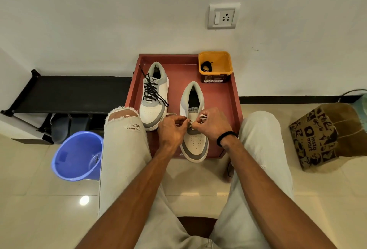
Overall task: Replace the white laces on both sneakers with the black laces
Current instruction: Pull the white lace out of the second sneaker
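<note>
A red tray (235,97) on the floor holds two sneakers. The left sneaker (154,97) has black laces (152,89). Both hands, left hand (171,129) and right hand (213,122), pinch the white lace (203,117) over the right sneaker (195,145). Another black lace (206,66) lies in the yellow container (215,63).

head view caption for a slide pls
Both hands pull the white lace from the right white-and-grey sneaker.

White wall (119,20), glossy tile floor (39,209), possibly shoe rack (69,93).
</note>
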Demonstrator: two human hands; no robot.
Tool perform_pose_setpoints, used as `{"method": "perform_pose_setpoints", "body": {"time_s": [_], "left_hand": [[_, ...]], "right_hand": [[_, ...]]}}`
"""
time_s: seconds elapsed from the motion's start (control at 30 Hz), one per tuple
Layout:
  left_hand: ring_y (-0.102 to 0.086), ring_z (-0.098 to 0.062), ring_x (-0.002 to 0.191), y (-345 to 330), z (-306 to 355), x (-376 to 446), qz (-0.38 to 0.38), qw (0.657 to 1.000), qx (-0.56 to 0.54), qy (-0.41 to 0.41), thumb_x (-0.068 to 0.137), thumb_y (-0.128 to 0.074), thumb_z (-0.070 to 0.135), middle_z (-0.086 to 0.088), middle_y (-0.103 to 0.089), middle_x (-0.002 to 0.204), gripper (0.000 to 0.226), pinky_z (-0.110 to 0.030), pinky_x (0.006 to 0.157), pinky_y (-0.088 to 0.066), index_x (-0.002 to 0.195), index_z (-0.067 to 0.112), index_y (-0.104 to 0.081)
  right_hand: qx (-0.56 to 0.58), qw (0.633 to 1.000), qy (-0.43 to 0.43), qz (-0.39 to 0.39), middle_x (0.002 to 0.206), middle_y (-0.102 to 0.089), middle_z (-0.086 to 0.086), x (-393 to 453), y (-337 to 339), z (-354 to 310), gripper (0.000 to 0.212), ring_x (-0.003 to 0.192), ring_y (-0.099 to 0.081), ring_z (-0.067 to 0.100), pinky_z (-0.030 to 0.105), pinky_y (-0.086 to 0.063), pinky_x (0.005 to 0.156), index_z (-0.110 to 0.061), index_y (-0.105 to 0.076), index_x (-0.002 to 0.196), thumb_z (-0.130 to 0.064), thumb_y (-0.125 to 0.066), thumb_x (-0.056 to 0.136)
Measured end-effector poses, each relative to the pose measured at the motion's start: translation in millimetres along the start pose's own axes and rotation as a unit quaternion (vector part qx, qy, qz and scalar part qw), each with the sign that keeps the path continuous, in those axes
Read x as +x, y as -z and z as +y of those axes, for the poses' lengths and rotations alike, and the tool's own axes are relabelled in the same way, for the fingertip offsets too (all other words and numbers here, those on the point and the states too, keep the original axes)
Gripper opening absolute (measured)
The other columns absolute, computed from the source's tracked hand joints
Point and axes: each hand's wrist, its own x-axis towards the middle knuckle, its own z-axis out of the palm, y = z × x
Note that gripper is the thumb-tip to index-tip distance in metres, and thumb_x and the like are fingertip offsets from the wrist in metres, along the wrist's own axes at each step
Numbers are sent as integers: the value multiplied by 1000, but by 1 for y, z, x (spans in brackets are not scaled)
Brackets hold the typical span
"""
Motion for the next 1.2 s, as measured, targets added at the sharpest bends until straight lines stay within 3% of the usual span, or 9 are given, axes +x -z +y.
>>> {"method": "perform_pose_setpoints", "body": {"time_s": [0.13,0.3,0.37,0.47,0.57,0.67,0.83,0.97,1.2], "left_hand": [[-72,-9,87,0,-1,1,-4,1000,4,12,91,-78,30,-1,-79,102,27,-24,80,-61,112,13,-79],[-73,-14,88,2,3,-1,1,1000,-5,15,91,-78,30,-2,-77,102,33,-28,79,-61,118,12,-74],[-70,-12,80,3,7,-4,-1,1000,-2,2,91,-78,30,0,-74,94,38,-28,72,-62,123,15,-65],[-63,-5,66,4,11,-7,-26,996,56,-61,94,-74,29,9,-64,72,34,-27,65,-58,124,22,-59],[-59,-6,62,4,13,-8,-36,990,85,-106,96,-71,30,13,-57,66,33,-28,67,-56,127,22,-62],[-64,-14,67,2,12,-6,-46,983,118,-136,96,-70,36,6,-64,72,32,-32,68,-58,125,22,-64],[-74,-24,89,-3,10,-6,-96,977,137,-131,101,-63,36,-4,-78,103,29,-39,77,-61,120,16,-72],[-73,-28,87,-8,12,-3,-107,984,112,-89,101,-63,28,-7,-77,99,22,-44,79,-60,113,11,-72],[-69,-29,92,-9,13,-1,-113,988,92,-52,105,-54,26,-7,-75,103,21,-46,81,-56,113,12,-68]], "right_hand": [[2,1000,-15,0,70,-71,3,-1,5,2,21,68,-70,20,42,-62,67,-13,-68,68,-26,-82,76],[150,980,-59,115,56,-60,-4,5,10,3,20,50,-48,4,30,-50,55,-10,-65,64,-17,-74,80],[191,964,-68,169,60,-60,-9,9,11,4,20,53,-50,0,25,-50,58,-17,-64,66,-18,-72,84],[194,959,-58,197,80,-68,-6,13,10,9,5,73,-63,7,31,-58,72,-18,-68,85,-20,-70,89],[142,976,-19,162,108,-69,-5,12,6,14,24,98,-65,10,25,-55,86,-19,-66,112,-15,-73,90],[26,990,14,136,135,-57,-1,11,1,15,52,126,-53,19,36,-46,105,-25,-57,135,-12,-75,88],[-57,996,47,55,145,-41,3,3,4,9,75,132,-36,27,39,-39,111,-30,-45,149,-3,-71,83],[-109,991,62,-51,160,-29,3,-2,3,10,75,141,-31,31,42,-28,118,-33,-45,149,-17,-76,83],[-123,989,75,-21,164,-33,4,-1,2,11,72,151,-28,19,33,-14,119,-31,-51,147,-29,-82,83]]}}
